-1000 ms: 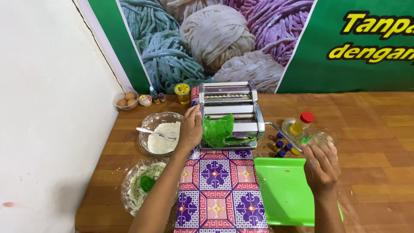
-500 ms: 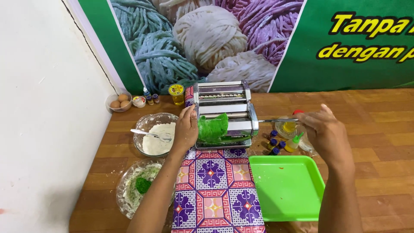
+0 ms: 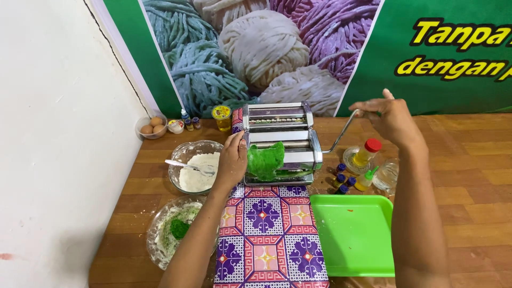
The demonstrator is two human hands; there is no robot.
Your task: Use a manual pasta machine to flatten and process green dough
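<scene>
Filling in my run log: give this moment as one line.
left hand: on green dough at pasta machine | right hand: gripping crank handle | green tray: front right

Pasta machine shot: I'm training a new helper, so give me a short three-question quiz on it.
1. True or false: the left hand rests on the green dough sheet at the pasta machine.
2. What does the right hand grip?
A. crank handle
B. red-capped bottle
C. green tray
3. What lies in the flour bowl?

Key: 1 true; 2 A; 3 a spoon.
</scene>
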